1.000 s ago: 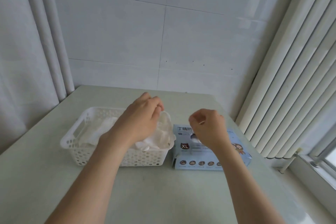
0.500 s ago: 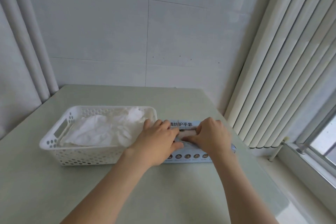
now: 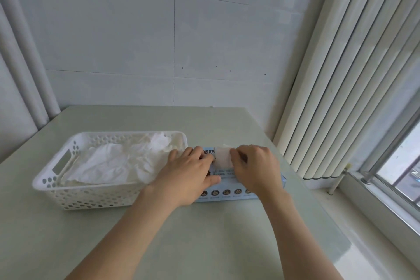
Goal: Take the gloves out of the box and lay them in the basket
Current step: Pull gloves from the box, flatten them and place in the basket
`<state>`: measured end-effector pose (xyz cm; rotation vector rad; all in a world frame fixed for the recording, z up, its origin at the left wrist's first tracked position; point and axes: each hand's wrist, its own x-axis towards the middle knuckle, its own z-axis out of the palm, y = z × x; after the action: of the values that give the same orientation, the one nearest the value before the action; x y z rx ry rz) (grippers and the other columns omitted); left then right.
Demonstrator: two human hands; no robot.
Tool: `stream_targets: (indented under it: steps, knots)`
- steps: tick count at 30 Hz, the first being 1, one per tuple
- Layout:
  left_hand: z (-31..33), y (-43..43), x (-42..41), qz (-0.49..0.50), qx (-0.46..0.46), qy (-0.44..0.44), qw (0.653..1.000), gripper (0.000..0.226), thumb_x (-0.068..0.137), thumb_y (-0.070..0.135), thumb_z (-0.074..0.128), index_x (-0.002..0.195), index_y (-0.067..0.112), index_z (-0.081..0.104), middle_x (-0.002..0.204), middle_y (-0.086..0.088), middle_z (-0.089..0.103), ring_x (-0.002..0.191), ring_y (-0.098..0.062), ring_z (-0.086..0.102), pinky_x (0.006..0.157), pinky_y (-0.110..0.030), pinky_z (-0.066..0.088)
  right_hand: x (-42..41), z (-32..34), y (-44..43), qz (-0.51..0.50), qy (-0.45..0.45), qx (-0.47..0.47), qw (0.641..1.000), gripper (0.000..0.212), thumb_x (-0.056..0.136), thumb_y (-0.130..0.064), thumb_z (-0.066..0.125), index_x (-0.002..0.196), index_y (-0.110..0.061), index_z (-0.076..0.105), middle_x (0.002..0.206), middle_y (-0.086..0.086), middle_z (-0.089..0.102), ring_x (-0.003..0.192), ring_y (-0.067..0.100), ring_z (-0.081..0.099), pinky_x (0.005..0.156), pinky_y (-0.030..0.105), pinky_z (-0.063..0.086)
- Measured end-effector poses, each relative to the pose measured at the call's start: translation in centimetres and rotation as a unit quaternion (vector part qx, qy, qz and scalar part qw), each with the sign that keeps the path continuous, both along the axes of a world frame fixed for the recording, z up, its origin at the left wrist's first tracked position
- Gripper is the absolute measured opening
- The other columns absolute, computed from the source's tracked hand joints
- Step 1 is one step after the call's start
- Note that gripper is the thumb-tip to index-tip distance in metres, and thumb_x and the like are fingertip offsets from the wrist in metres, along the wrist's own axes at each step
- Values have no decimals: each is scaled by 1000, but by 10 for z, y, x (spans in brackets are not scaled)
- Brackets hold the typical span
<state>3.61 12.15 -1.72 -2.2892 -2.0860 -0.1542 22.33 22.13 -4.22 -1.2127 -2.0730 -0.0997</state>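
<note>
Far left, pale curtain folds (image 3: 20,63) hang down the wall, and next in line sits one white perforated basket (image 3: 56,185) on the table, its long axis running left to right, a handle slot cut in the left end. Inside it lies a crumpled heap of white gloves (image 3: 113,161); they're too tangled to count, sprawled mostly along the basket's length. Just beside the basket's right end comes the left hand (image 3: 191,174), flat and palm down on one light blue box (image 3: 227,192), fingers spread and pressing, gripping nothing that shows. The box lies lengthwise left to right too, its printed front facing the camera with a row of small round icons along the bottom edge. Up through its top pokes one pale glove (image 3: 223,158), a flat strip standing out of the box, its long axis running away from the camera. The right hand (image 3: 254,169) is curled over the box's right half with fingertips pinched on the glove's right edge. All this rests on a smooth, pale greenish table (image 3: 204,245) pushed into a corner of large light grey wall tiles (image 3: 136,41). On the right, cream vertical blinds (image 3: 354,63) drop beside a window (image 3: 400,166) and its sill.
</note>
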Motion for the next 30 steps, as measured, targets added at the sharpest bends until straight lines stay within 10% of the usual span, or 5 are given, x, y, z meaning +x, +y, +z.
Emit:
stream_targets:
  steps: [6, 15, 21, 25, 30]
  knots:
    - [2, -2, 1, -6, -9, 3, 1000, 50, 105, 64, 32, 144, 36, 46, 136, 4, 44, 133, -20, 41, 112, -49, 29, 0, 5, -2, -47, 151, 131, 979, 35, 108, -28, 58, 79, -12, 70, 76, -1, 58, 71, 23, 53, 59, 34, 43]
    - [18, -5, 7, -31, 95, -97, 990, 43, 105, 55, 44, 135, 29, 60, 135, 7, 54, 136, -18, 37, 120, -46, 24, -18, 27, -22, 64, 381, 11, 922, 36, 108, -23, 59, 74, -12, 58, 67, 0, 57, 64, 19, 52, 59, 40, 44]
    - [44, -13, 11, -3, 154, -468, 870, 42, 108, 51, 42, 89, 16, 56, 71, 10, 52, 64, -7, 48, 65, -26, 41, -38, 36, -42, 129, 343, 54, 929, 30, 98, -18, 76, 74, -12, 59, 74, -3, 58, 66, 12, 51, 59, 27, 42]
    - [53, -15, 6, 8, 122, -564, 817, 59, 103, 64, 45, 90, 9, 60, 74, -2, 54, 72, -12, 54, 75, -33, 44, -53, 29, -49, 161, 302, 83, 936, 19, 90, -20, 84, 82, -11, 70, 105, 1, 61, 75, 6, 58, 63, 14, 43]
    - [51, -13, 4, 49, 116, -586, 801, 25, 100, 48, 61, 98, 27, 74, 89, 6, 77, 87, -11, 75, 83, -39, 60, -53, 19, -52, 218, 235, 83, 944, 16, 94, -27, 71, 91, -13, 78, 131, 5, 57, 85, 12, 62, 61, 27, 51]
